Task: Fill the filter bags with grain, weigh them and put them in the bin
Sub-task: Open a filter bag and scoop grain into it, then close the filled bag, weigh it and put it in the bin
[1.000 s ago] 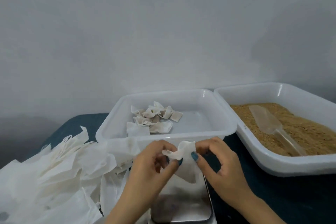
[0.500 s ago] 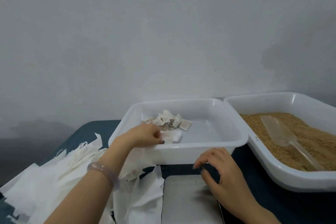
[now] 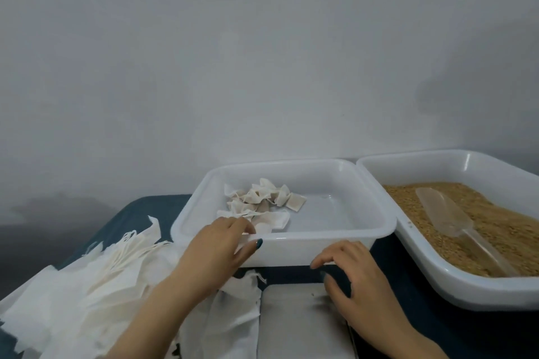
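Note:
A white bin (image 3: 320, 245) stands in the middle with several filled filter bags (image 3: 262, 201) heaped in its left half. My left hand (image 3: 217, 251) rests over the bin's near rim, fingers spread, holding nothing. My right hand (image 3: 355, 280) hovers in front of the bin, fingers loosely curled, above the far right corner of the steel scale plate (image 3: 300, 323). At the right a white tray (image 3: 437, 288) holds brown grain (image 3: 510, 230) with a clear plastic scoop (image 3: 449, 216) lying on it.
A loose pile of empty white filter bags (image 3: 87, 285) covers the dark blue table (image 3: 140, 213) at the left and reaches the scale. A grey wall rises right behind the bin and tray.
Both hands held a filled bag over the scale; my left hand carried it into the bin, let it go and pulled back to the rim. My right hand stayed near the scale.

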`<state>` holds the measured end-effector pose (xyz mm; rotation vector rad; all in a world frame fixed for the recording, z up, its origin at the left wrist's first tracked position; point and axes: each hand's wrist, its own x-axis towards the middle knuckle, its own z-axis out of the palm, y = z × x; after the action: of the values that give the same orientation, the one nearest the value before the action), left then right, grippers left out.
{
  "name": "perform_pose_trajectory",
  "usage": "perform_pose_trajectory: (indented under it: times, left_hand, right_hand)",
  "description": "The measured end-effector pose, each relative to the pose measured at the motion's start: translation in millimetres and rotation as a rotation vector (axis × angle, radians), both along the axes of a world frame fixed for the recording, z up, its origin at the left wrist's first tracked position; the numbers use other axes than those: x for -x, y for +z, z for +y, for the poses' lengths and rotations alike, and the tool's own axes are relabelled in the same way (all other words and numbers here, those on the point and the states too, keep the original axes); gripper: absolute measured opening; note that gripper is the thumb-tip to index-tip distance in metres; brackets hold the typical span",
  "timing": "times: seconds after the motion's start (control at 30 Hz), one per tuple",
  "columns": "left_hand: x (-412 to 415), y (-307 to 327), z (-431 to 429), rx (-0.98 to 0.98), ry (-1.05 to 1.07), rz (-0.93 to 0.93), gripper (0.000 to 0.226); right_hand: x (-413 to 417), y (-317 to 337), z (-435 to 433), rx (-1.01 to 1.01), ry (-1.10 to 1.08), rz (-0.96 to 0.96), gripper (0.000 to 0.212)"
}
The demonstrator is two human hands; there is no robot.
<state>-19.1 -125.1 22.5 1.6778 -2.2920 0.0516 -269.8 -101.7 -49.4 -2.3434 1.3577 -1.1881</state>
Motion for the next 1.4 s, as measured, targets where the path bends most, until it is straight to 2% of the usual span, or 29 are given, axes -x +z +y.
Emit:
perform_pose_trajectory:
  times: [0.1,0.13,0.2,0.3,0.37,0.43,0.47,0.6,0.67,0.8,0.83,0.9,0.97,1.07,1.17,1.33,1.4]
  left_hand:
    - [-9,4,33,0.285,0.066,0.020,0.009]
    - [-15,7,43,0.329,0.097,0.037,0.013]
    - [-30,12,55,0.338,0.090,0.039,0.020]
    - [-48,15,63,0.230,-0.093,-0.069,0.019]
    - [-47,8,65,0.126,-0.163,-0.194,0.042]
    - [-38,-5,62,0.133,-0.161,-0.311,0.064]
    - [-33,-11,59,0.147,-0.160,-0.337,0.065]
    - [-19,-13,50,0.247,-0.133,-0.375,0.036]
    - [-11,-11,49,0.315,-0.081,-0.212,0.030]
    - [22,-4,53,0.288,-0.016,0.442,0.032]
    - [32,-5,51,0.218,-0.018,0.587,0.031]
    - [51,-8,43,0.111,-0.013,0.748,0.024]
    - [69,-13,37,0.042,0.000,0.892,0.024]
    - [85,-24,32,-0.027,0.009,1.122,0.018]
    - [85,-39,29,0.005,0.001,1.167,0.013]
    - [72,-53,29,0.031,-0.012,1.138,0.028]
    - [68,-54,27,0.046,0.003,1.132,0.031]
  right_hand:
    - [2,-2,2,-0.013,0.012,0.022,0.037]
    - [1,-2,2,-0.016,0.014,0.017,0.038]
    - [0,-2,2,-0.018,0.021,0.006,0.037]
    - [-3,-2,3,-0.019,0.034,0.010,0.035]
    - [-5,-2,4,-0.027,0.048,0.013,0.035]
    - [-6,-3,4,-0.030,0.064,0.015,0.036]
    - [-7,-4,5,-0.033,0.071,0.017,0.035]
    - [-6,-6,5,-0.075,0.075,0.023,0.032]
    - [-6,-5,5,-0.091,0.084,-0.002,0.030]
    - [-7,-1,6,-0.245,0.163,-0.259,0.015]
    - [-8,1,6,-0.309,0.197,-0.332,0.024]
    - [-12,3,6,-0.426,0.278,-0.444,0.046]
    - [-15,5,7,-0.501,0.328,-0.551,0.058]
    - [-13,5,9,-0.488,0.281,-0.592,0.050]
    - [-8,3,7,-0.501,0.251,-0.633,0.040]
    - [2,4,3,-0.518,0.233,-0.783,0.032]
    - [5,4,1,-0.525,0.209,-0.788,0.024]
